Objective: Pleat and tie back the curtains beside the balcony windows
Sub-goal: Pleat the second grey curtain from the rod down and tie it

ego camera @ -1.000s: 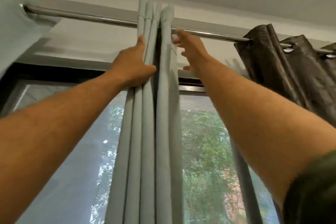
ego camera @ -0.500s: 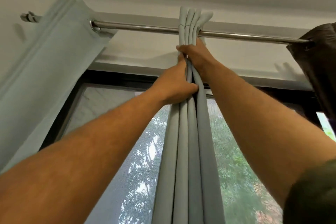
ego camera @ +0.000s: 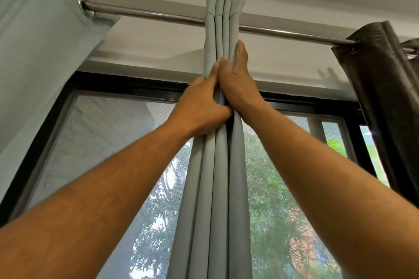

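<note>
Four tight pleats of the pale blue-grey fabric curtain (ego camera: 217, 165) are gathered mid-window under the steel curtain rod (ego camera: 158, 14). It is gripped from the left by the left hand (ego camera: 199, 106); the right hand (ego camera: 237, 84), fingers straight, is pressed against its right side.

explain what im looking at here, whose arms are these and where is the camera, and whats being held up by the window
There is no machine here: the two arms belong to a person, and the camera is worn on that person's head, looking up along the arms. That is the only view. The left hand and the right hand squeeze a pale grey-green curtain from both sides, gathered into upright pleats. The left fingers curl round the folds; the right hand lies flatter against them, fingers pointing up. The curtain hangs from a metal rod above a dark-framed window. A second pale curtain hangs at the left, and a dark brown curtain at the right. No tie-back is visible.
</note>
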